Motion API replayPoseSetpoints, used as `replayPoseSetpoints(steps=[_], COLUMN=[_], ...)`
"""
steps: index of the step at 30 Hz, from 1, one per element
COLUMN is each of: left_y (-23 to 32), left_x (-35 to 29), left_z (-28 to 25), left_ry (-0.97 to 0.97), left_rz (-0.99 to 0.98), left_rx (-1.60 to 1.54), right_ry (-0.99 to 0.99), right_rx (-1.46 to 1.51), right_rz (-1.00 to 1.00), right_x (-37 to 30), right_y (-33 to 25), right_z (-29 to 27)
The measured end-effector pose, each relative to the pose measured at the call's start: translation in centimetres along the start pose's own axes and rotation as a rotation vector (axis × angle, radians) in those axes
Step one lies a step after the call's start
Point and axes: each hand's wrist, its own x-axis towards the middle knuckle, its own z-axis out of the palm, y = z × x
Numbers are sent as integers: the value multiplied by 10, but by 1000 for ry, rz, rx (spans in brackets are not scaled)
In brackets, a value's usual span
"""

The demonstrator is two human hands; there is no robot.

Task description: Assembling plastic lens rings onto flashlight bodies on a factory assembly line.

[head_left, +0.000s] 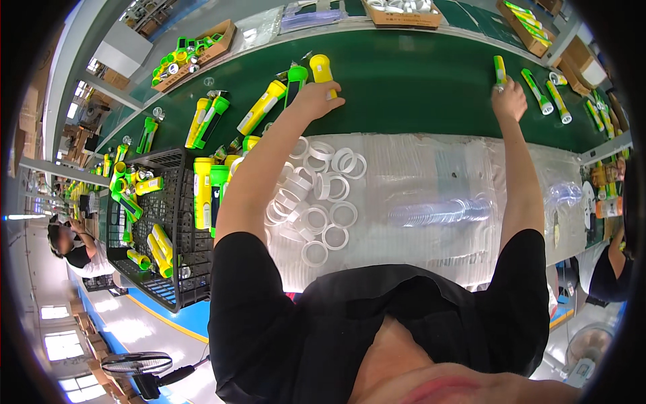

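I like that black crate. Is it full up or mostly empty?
Mostly empty. The black crate holds only a few yellow and green flashlights, and its bare grid floor shows between them.

A long green counter [417, 87] runs across the upper frame. On it lie yellow and green flashlights [261, 106] at the upper left and more flashlight bodies [546, 94] at the upper right. A clear plastic sheet [431, 195] covers its near centre, bearing a heap of white rings [316, 202] and a row of clear discs [437, 212]. A black crate [168, 229] stands at its left end.
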Motion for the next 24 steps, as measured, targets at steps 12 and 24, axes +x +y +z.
replayPoseSetpoints(steps=[12,24], left_y=[165,174], left_x=[-184,-216], left_z=[11,26], left_ry=[-93,278], left_rz=[512,491], left_rx=[-594,-1279], right_ry=[-961,-1294], right_rx=[1977,1879], right_rz=[564,-57], right_x=[-222,-326], right_y=[-106,-89], right_z=[-174,-262])
